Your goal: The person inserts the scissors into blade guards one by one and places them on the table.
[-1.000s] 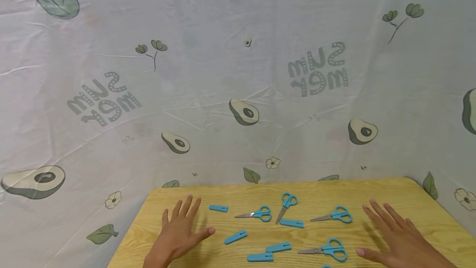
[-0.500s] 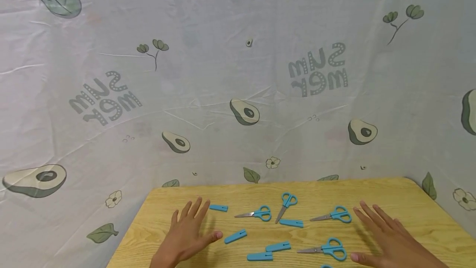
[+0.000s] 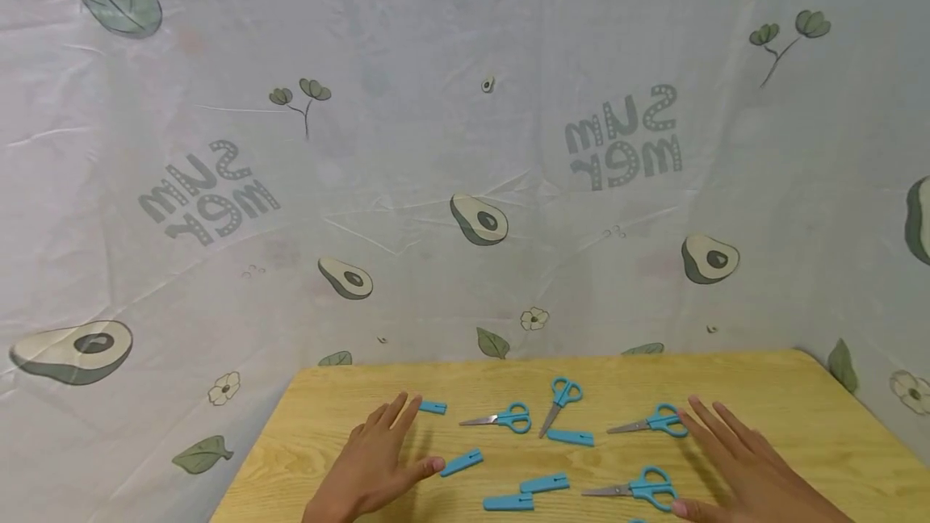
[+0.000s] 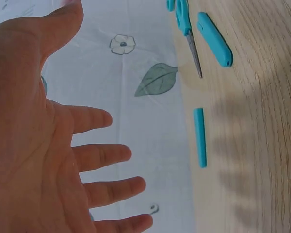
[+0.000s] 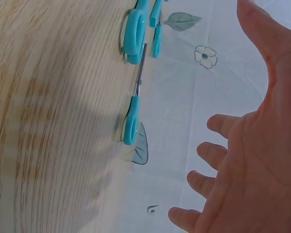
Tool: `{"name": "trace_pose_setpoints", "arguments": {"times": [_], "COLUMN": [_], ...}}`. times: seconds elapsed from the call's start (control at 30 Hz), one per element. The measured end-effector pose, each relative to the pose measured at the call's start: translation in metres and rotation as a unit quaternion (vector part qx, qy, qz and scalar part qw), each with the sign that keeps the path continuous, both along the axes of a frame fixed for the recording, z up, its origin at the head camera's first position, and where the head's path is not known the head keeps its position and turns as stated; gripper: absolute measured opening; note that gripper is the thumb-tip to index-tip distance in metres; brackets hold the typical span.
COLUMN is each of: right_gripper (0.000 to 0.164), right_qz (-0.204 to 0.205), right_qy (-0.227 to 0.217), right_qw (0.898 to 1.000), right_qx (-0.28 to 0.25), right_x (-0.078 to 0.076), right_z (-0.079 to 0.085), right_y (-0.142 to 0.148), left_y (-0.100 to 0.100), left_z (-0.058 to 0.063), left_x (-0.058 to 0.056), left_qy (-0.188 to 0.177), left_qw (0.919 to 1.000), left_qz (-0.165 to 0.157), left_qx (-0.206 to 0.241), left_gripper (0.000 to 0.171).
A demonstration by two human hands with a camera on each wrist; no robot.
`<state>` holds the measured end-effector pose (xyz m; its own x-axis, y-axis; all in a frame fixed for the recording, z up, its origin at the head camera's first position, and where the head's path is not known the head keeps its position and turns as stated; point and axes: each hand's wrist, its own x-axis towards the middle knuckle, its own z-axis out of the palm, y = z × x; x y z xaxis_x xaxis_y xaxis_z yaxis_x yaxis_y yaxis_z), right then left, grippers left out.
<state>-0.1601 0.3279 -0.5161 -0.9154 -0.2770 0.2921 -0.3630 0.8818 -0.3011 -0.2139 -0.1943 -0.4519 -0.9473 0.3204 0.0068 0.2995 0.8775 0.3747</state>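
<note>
My left hand [image 3: 381,462] hovers over the table's left part with its fingers extended and nothing in it. Close to its fingertips lies a blue blade cap [image 3: 433,407], and another cap [image 3: 462,462] is beside its thumb. My right hand [image 3: 748,470], also holding nothing, hangs over the right part with fingers spread. In the head view its fingertips overlap the handle of blue-handled scissors [image 3: 654,422], and its thumb overlaps a nearer pair of scissors [image 3: 639,490]. Two further scissors [image 3: 504,418] lie mid-table, blades bare. Both wrist views show bare palms.
More blue caps [image 3: 508,502] lie among the scissors, one [image 3: 570,437] by the blade tip of the rear pair. A sliver of blue shows at the bottom frame edge. A printed sheet [image 3: 407,144] hangs behind the wooden table [image 3: 763,386].
Both hands have moved inward: the left to the right, the right to the left, now overlapping scissor handles in the head view. The scissors and caps have stayed put.
</note>
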Motion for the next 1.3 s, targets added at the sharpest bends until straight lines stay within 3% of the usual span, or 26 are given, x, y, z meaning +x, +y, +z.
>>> {"name": "trace_pose_setpoints", "arguments": {"times": [0.7,0.9,1.3], "right_gripper": [0.107,0.116,0.117], "right_qz": [0.038,0.049,0.042], "right_qy": [0.031,0.073,0.088], "right_qw": [0.999,0.996,0.995], "right_qx": [-0.019,0.005,0.025], "right_x": [0.001,0.0,0.002], "right_z": [0.003,0.003,0.004], "right_y": [-0.008,-0.007,-0.012], "left_y": [0.014,0.02,0.029], "left_z": [-0.005,-0.007,-0.007], "left_x": [0.006,0.005,0.007], "left_qy": [0.016,-0.002,0.005], "left_qw": [0.9984,0.9985,0.9976], "left_qz": [-0.054,-0.054,-0.068], "left_qx": [0.008,-0.012,-0.014], "left_gripper": [0.098,0.099,0.096]}}
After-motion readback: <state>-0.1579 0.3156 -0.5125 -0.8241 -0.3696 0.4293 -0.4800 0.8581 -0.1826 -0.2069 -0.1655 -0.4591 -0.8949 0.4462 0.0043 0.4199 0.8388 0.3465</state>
